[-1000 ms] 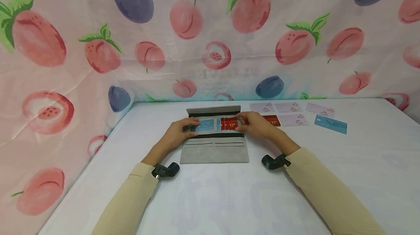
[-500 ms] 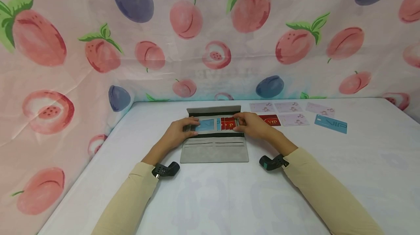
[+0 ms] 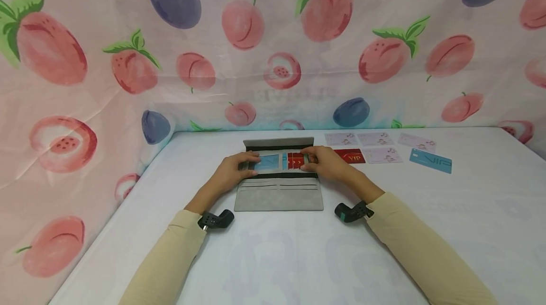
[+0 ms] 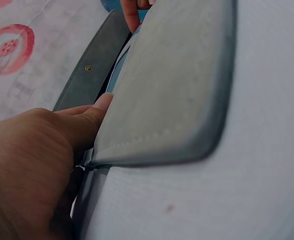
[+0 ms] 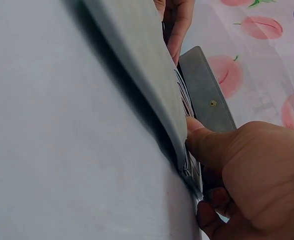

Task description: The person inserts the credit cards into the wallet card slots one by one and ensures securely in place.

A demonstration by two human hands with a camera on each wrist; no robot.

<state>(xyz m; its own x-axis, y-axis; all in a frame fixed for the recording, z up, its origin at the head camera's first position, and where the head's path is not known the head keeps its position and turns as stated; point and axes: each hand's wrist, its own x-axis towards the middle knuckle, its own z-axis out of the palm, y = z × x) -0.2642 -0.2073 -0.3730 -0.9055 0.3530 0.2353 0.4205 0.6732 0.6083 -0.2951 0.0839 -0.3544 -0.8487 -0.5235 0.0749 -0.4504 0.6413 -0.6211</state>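
Note:
A grey wallet [image 3: 279,201] lies unfolded on the white table, its back flap [image 3: 278,143] raised. Its middle panel shows a light blue card [image 3: 268,162] at left and overlapping red cards [image 3: 294,160] at right. My left hand [image 3: 230,172] grips the panel's left end; in the left wrist view its thumb [image 4: 99,107] presses on the edge. With thumb and fingers at the upper and lower edges, my right hand [image 3: 330,163] pinches a red card at the right end. That hand covers part of the card. In the right wrist view, the right thumb [image 5: 199,135] lies against the layered slots.
Right of the wallet, a red VIP card [image 3: 351,156] lies partly behind my right hand. Several pale pink cards [image 3: 383,155] lie around it, with a blue VIP card [image 3: 431,161] farther right. A fruit-print cloth [image 3: 281,96] hangs behind the table.
My right hand has shifted slightly left along with the red card, so less red shows in the wallet. More of the loose red card on the table is visible. The left hand stays put.

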